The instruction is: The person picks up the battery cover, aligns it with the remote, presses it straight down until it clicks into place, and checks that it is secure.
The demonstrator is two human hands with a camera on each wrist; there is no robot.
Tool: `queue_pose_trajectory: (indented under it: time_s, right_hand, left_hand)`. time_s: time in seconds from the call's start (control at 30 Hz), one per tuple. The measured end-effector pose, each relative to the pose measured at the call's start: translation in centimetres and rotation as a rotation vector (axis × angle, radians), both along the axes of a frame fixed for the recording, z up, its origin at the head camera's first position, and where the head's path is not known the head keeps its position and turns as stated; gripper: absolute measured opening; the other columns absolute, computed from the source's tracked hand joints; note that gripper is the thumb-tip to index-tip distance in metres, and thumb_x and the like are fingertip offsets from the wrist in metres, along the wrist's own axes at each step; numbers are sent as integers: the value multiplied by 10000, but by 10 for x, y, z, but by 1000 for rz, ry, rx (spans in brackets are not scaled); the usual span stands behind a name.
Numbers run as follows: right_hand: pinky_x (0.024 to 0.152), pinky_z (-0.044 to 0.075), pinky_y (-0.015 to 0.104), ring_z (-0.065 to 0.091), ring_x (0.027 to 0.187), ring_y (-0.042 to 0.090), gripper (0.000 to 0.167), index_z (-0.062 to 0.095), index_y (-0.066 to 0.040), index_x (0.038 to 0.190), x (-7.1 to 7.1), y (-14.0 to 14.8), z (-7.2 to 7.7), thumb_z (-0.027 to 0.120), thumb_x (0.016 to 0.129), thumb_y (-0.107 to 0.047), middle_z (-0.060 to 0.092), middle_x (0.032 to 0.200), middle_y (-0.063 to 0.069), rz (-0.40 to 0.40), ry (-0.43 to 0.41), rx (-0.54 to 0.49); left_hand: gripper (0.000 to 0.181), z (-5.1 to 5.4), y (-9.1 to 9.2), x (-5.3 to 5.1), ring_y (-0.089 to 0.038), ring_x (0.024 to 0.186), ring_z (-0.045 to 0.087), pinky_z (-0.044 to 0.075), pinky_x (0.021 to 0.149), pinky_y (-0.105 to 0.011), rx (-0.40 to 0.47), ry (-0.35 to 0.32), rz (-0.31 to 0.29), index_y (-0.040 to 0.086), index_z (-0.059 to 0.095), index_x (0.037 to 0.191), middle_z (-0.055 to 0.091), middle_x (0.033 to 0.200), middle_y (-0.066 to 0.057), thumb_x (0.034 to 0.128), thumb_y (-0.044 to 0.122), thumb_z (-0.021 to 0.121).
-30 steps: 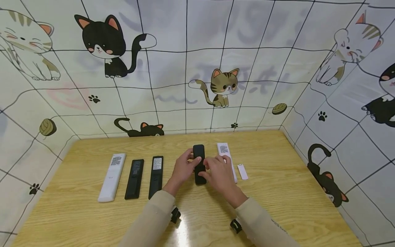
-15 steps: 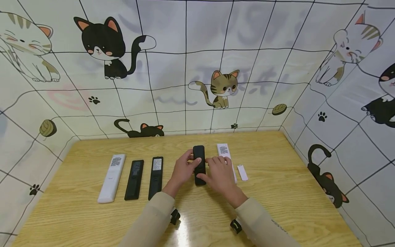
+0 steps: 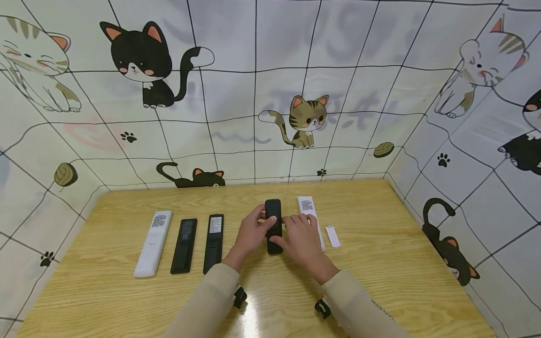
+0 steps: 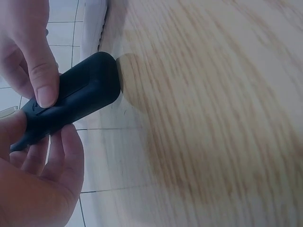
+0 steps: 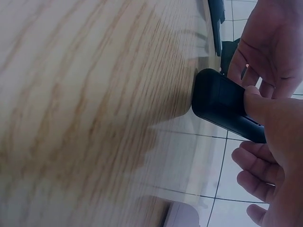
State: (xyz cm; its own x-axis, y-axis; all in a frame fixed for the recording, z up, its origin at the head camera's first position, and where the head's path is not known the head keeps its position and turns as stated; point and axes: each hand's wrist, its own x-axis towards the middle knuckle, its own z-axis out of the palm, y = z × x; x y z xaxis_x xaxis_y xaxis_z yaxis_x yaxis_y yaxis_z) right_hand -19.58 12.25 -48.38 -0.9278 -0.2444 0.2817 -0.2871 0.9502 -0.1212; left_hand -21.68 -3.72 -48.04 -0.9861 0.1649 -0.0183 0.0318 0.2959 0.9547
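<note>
A black remote control (image 3: 274, 206) is held above the wooden table between both hands, leaning with its lower end close to the tabletop. My left hand (image 3: 252, 231) grips it from the left, thumb on the face turned to me and fingers behind. From the other side my right hand (image 3: 302, 237) holds it, thumb pressed flat on the lower part of that face. In the right wrist view the right thumb (image 5: 258, 105) lies over a panel of the remote, while the other fingers curl beside its edge. The left fingers (image 4: 66, 146) support it from below in the left wrist view.
Left of the hands lie a white remote (image 3: 153, 244) and two black remotes, one plain dark (image 3: 183, 246) and one with a white label (image 3: 213, 241). Right of them lie another white remote (image 3: 306, 204), partly hidden by the right hand, and a small white cover (image 3: 332, 236).
Early on, the right fingers straightened a little and the thumb settled on the remote's lower part. Over the last half second, both hands and the remote stay almost still.
</note>
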Motion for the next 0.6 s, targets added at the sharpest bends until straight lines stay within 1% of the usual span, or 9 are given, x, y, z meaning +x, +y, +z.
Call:
queue_pose_trajectory:
  time_s: [0.23,0.37,0.6]
  right_hand:
    - [998,354,472,581,1048,250,517,657,-147,1107,1,-2,2,701,817,-573,683,1038,18,-7,-42,-16]
    - [1005,347,475,576,1024,245,483,644,-150,1097,1,-3,2,688,837,-555,672,1014,5,-7,-70,-27]
    - [993,342,480,566,945,212,420,625,-171,985,-2,-3,3,697,825,-552,626,878,-37,-12,-86,-44]
  left_hand:
    - [410,0,0,1,-202,862,680,575,733,-330,-17,1,14,255,521,1381,671,1132,-112,979,296,594]
    - [389,-1,1,0,-196,819,660,553,711,-301,-38,24,19,244,536,1360,677,1111,-108,979,296,594]
    - [408,0,2,2,-192,786,651,530,735,-304,-64,58,30,241,529,1374,693,1103,-95,975,292,602]
